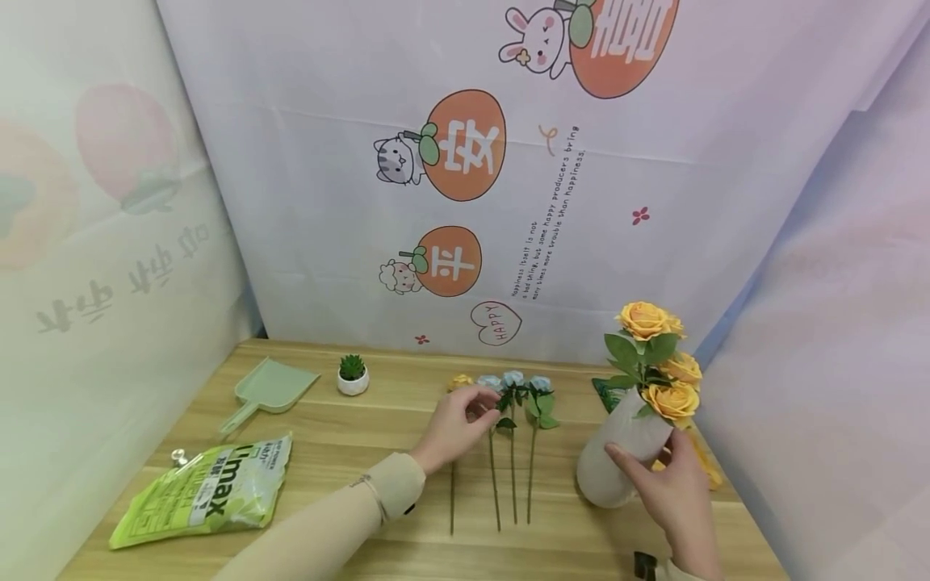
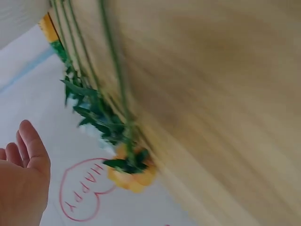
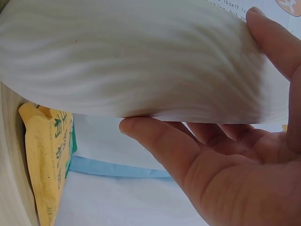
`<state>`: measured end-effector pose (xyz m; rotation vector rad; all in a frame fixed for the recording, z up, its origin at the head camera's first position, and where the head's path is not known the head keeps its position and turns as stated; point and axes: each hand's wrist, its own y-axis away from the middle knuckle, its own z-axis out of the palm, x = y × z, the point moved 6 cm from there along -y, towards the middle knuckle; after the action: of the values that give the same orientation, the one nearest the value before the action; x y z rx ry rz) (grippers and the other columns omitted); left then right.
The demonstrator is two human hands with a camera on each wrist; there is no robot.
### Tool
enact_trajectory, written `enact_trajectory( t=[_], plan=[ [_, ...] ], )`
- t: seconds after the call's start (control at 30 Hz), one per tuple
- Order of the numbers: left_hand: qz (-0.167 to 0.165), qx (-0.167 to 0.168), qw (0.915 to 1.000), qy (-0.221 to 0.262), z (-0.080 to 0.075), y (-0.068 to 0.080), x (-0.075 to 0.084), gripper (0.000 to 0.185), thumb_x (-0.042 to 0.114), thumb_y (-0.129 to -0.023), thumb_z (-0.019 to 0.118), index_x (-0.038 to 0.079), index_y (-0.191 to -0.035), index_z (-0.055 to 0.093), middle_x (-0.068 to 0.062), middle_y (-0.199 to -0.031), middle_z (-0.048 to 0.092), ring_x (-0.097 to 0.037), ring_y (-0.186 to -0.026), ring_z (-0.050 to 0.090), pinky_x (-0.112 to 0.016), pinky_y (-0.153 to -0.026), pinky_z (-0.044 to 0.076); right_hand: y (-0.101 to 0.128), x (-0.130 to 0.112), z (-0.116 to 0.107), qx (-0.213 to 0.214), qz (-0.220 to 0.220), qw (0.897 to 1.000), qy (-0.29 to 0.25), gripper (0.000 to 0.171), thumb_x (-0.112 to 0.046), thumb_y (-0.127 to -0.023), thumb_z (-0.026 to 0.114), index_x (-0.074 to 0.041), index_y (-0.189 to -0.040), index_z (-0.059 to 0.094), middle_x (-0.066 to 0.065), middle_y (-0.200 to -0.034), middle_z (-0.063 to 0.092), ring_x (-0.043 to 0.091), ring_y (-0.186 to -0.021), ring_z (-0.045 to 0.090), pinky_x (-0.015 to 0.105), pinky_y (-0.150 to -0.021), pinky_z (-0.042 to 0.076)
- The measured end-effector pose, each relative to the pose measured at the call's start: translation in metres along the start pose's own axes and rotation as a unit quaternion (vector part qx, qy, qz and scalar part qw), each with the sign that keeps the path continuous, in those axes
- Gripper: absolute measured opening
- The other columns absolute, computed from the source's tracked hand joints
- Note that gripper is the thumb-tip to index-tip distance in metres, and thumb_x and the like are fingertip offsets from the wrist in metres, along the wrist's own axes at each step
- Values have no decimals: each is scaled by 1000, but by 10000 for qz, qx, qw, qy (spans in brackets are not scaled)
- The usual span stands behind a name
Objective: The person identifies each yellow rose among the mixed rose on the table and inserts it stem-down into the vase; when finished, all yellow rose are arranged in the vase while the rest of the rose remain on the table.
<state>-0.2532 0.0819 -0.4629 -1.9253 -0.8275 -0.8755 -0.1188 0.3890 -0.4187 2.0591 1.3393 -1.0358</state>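
A white ribbed vase (image 1: 625, 428) (image 3: 131, 61) stands tilted at the right of the wooden table (image 1: 341, 452), with three yellow roses (image 1: 643, 320) in it. My right hand (image 1: 657, 472) (image 3: 225, 155) grips its body, thumb on one side and fingers on the other. A yellow rose (image 1: 459, 381) (image 2: 129, 174) and three blue roses (image 1: 513, 378) lie side by side on the table, stems (image 1: 513, 484) towards me. My left hand (image 1: 485, 410) (image 2: 23, 179) hovers over their heads with fingers loosely spread. In the left wrist view it holds nothing.
A green bag (image 1: 207, 492) lies at the front left, a green scoop (image 1: 270, 387) and a small potted succulent (image 1: 352, 375) further back. A yellow packet (image 3: 47, 155) lies behind the vase. Printed cloth walls (image 1: 508, 202) close off the back and sides.
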Motion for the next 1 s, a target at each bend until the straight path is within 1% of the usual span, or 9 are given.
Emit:
enact_trajectory(
  t=[0.23,0.37,0.53,0.63,0.7,0.9,1.0],
  plan=[
    [-384,-48,9992,31,-16,20,-22,22,16,-104,75,17,-125,73,-11,-118,73,-12,-96,70,-30,-84,61,0,-2,-1,-8,11,10000,-41,118,-62,-85,87,-3,-167,26,30,-165,37,55,-146,42,69,-109,49],
    [-544,-32,9985,-25,-23,27,-29,24,16,-102,76,15,-126,73,-13,-119,73,-15,-97,71,-30,-83,62,0,-2,-1,15,-8,10000,-82,117,-61,-85,87,-3,-167,27,29,-164,37,55,-147,42,70,-109,49],
    [-680,8,9977,-20,-29,31,-32,26,15,-100,79,13,-125,73,-15,-120,72,-17,-95,72,-30,-80,63,0,0,0,-4,-14,10000,-96,117,-61,-85,87,-2,-167,26,29,-164,37,54,-146,43,69,-109,49],
    [-778,1,9969,-64,-30,33,-35,26,14,-99,80,13,-124,73,-15,-120,72,-17,-94,72,-29,-79,62,0,1,0,6,-15,9999,-101,116,-61,-86,87,-2,-166,27,29,-163,38,54,-145,44,69,-109,50],
    [-841,-27,9964,-108,-30,33,-36,27,13,-98,81,10,-125,73,-16,-120,72,-16,-93,72,-29,-79,62,0,1,0,17,-21,9999,-101,116,-61,-85,87,-2,-166,28,29,-162,38,54,-145,44,69,-108,50],
    [-1011,-172,9933,-534,-27,35,-42,35,6,-94,84,0,-126,70,-18,-121,71,-14,-90,70,-26,-77,62,1,0,0,-52,23,9999,-113,118,-62,-85,87,-1,-166,25,30,-164,36,56,-147,41,69,-109,49],
    [-1098,-231,9911,-720,-25,36,-42,37,5,-93,85,-1,-126,70,-19,-123,71,-19,-92,71,-30,-78,62,1,0,-1,-93,42,9999,-102,120,-63,-85,86,-1,-167,24,31,-165,34,56,-148,40,70,-109,49]
  ],
)
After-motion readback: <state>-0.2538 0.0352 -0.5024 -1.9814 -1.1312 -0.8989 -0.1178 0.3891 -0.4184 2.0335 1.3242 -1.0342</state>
